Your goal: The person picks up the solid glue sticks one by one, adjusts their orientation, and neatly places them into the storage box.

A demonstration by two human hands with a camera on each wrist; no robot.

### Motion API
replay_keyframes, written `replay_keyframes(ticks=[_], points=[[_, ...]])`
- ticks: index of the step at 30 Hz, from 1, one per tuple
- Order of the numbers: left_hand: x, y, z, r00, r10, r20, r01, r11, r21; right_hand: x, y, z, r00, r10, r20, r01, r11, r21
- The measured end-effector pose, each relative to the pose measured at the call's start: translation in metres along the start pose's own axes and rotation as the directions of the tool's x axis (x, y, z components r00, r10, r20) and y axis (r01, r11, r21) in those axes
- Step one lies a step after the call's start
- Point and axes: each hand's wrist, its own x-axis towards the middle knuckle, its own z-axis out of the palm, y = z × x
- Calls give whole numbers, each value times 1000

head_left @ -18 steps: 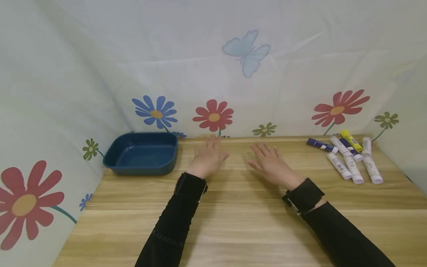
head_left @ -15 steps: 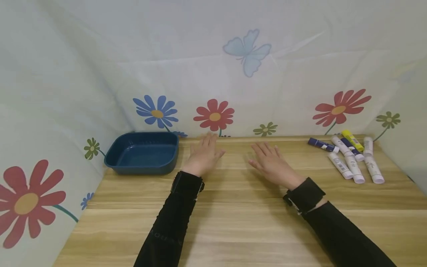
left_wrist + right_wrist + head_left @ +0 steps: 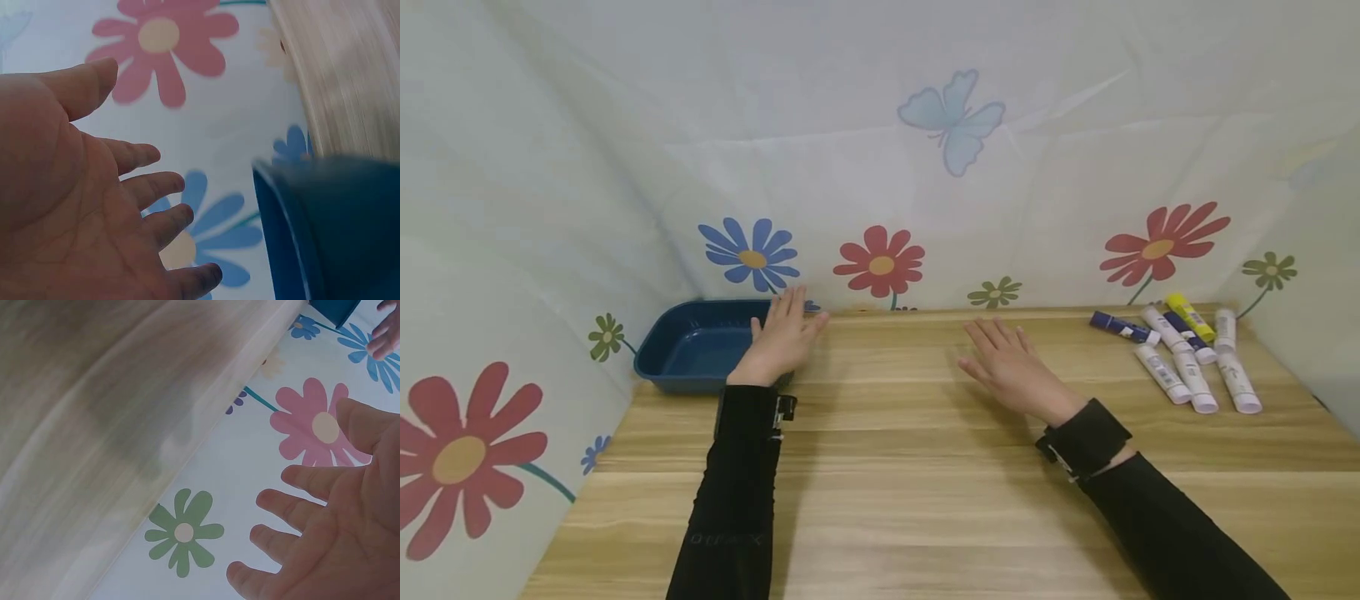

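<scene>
My left hand (image 3: 781,337), fingers straight and spread, hovers by the right end of a dark blue rectangular basin (image 3: 700,354) and overlaps its rim in the head view. In the left wrist view the palm (image 3: 81,206) faces the camera with nothing in it, and the basin's wall (image 3: 350,231) stands beside the fingertips. Over the middle of the table my right hand (image 3: 1017,373) is held flat, fingers extended, holding nothing. Several glue sticks lie in a loose pile at the right, among them a yellow one (image 3: 1191,317), a dark blue one (image 3: 1123,327) and a white one (image 3: 1238,381).
The wooden table (image 3: 910,500) runs back to a white curtain (image 3: 820,175) printed with flowers and a butterfly. The curtain also closes off the left and right sides. Black bands (image 3: 1086,437) wrap both wrists.
My left hand has moved left, from the middle of the table to the basin's right end. The right hand, basin and glue sticks have stayed in place.
</scene>
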Motion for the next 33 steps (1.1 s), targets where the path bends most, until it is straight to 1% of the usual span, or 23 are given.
replay_keyframes(ticks=[5,7,13,18,23,28,33], points=[[-10,-28,-14,1000,-19,7,18,1000,9,0,4,2,1000,2,6,-2,1000,2],[-12,-38,-19,999,-32,12,32,999,22,0,5,2,1000,5,7,-5,1000,7],[-17,-63,-34,997,-76,21,76,997,27,-1,5,1,1000,11,8,-11,1000,15],[-23,-82,-46,994,-113,6,113,994,1,1,4,1,1000,-3,12,3,999,32],[-31,-103,-56,991,-137,-9,136,990,-26,14,-13,-2,999,-36,21,34,996,78],[-38,-114,-64,990,-139,-30,138,990,-28,36,-42,-2,996,-83,16,81,994,69],[-42,-124,-69,987,-151,-55,149,988,-29,58,-72,0,991,-130,32,127,989,73]])
